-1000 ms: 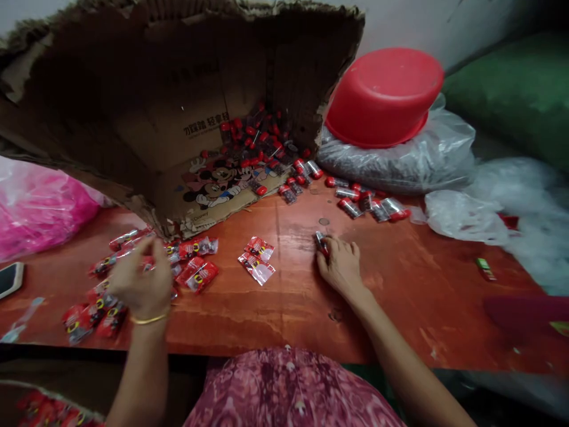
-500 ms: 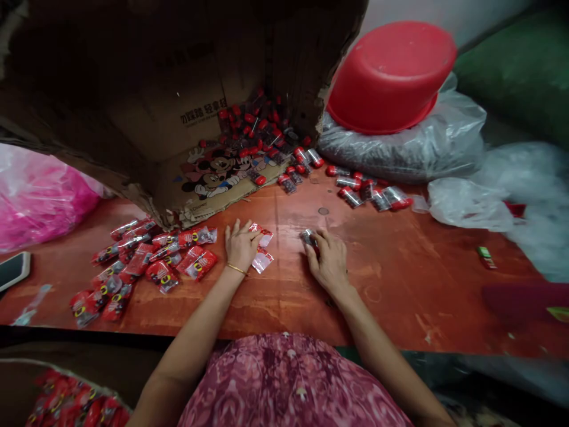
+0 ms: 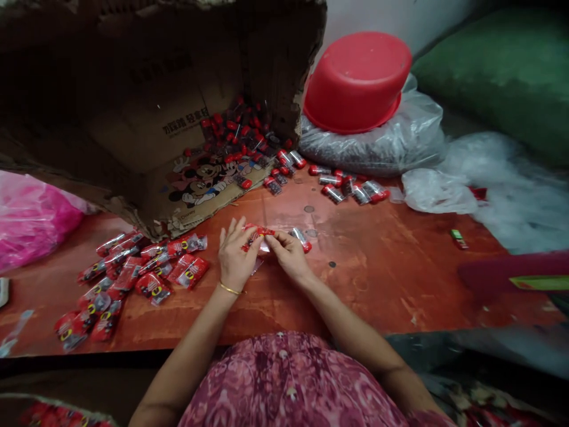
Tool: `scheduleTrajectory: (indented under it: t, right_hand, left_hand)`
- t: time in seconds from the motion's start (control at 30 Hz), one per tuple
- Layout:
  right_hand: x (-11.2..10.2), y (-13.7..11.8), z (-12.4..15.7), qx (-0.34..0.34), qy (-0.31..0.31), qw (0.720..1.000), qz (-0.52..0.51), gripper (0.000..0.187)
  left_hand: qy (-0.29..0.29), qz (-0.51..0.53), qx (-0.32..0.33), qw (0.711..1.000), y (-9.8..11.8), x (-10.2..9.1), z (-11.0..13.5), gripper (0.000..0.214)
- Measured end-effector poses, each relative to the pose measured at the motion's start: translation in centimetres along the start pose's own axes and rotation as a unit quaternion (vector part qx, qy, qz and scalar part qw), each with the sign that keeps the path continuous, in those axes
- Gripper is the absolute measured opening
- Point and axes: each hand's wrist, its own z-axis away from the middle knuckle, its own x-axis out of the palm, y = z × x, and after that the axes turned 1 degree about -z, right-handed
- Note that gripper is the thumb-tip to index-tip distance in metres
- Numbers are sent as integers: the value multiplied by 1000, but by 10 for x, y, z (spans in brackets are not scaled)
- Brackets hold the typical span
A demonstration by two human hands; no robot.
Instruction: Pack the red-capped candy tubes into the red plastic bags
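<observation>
The person's two hands meet over the reddish-brown wooden tabletop (image 3: 377, 267). The left hand (image 3: 234, 258) and the right hand (image 3: 288, 255) each pinch one end of a small red-and-clear plastic packet (image 3: 254, 232). It hangs between their fingertips just above the board, with thumb and forefinger closed on it from both sides. The other fingers of the left hand are spread.

A little clear tube with a red cap (image 3: 302, 239) pokes out just past the right hand's knuckles, on the side away from the packet. I cannot tell whether those fingers clasp it or it lies on the wood against them. A thin gold bangle (image 3: 230, 289) circles the left wrist.

Out beyond the left hand, away from the grip, lies a loose heap of filled red packets (image 3: 133, 273), overlapping each other. Ahead of the grip on that same side, a torn brown cardboard box with a cartoon mouse print (image 3: 178, 148) lies on its side. A pile of red-capped tubes (image 3: 242, 139) sits in its mouth, and a scattered row of the same tubes (image 3: 347, 190) runs on ahead of the right hand.

Behind that row an upturned red plastic basin (image 3: 358, 80) rests on a clear plastic bag of dark contents (image 3: 377, 148). Crumpled clear plastic film (image 3: 435, 190) lies beside the bag. A small green object (image 3: 457, 238) sits well out from the right hand. A bright pink plastic bag (image 3: 31, 216) lies well past the heap. Below the grip, close to the viewer, is the person's pink patterned garment (image 3: 288, 385).
</observation>
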Motion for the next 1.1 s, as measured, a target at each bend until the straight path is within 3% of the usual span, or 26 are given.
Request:
scheduleTrajectory:
  t: [0.07, 0.1, 0.17, 0.23, 0.3, 0.43, 0.53, 0.63, 0.7, 0.77, 0.83, 0.93, 1.1]
  right_hand:
    - [0, -2, 1, -13, 45, 999, 14, 34]
    - [0, -2, 3, -23, 70, 997, 32, 36]
    - [-1, -1, 9, -45, 107, 991, 73, 39]
    - [1, 1, 15, -63, 113, 986, 107, 38]
    - [6, 5, 22, -71, 101, 985, 124, 35]
    - [8, 6, 31, -70, 67, 985, 141, 35]
    - [-17, -3, 25, -112, 25, 964, 239, 32]
    - [-61, -14, 1, -194, -54, 886, 417, 28]
    - [-88, -19, -18, -216, -161, 817, 509, 39]
    - [-106, -20, -33, -219, -248, 761, 559, 45]
    - [-113, -18, -40, -220, -302, 724, 580, 44]
    - [-116, -18, -35, -221, -316, 711, 588, 39]
    - [-125, -19, -10, -158, -265, 744, 593, 29]
  left_hand:
    - [19, 105, -108, 988, 6, 0, 8, 40]
    - [-3, 172, -174, 970, 8, 1, 12, 43]
    - [-80, 305, -291, 903, 13, 3, 22, 43]
    - [-118, 399, -350, 839, 18, 7, 30, 43]
    - [-82, 440, -370, 814, 22, 10, 34, 44]
    - [-36, 453, -375, 808, 22, 11, 31, 44]
    - [-41, 447, -391, 803, 17, 4, 25, 41]
    - [-61, 445, -405, 796, 12, -1, 19, 38]
    - [-76, 452, -408, 790, 10, -1, 16, 35]
    - [-85, 457, -414, 783, 11, 2, 15, 32]
    - [-89, 458, -421, 778, 12, 5, 14, 29]
    - [-93, 458, -436, 769, 13, 5, 13, 25]
    - [-117, 475, -453, 746, 13, -2, 10, 21]
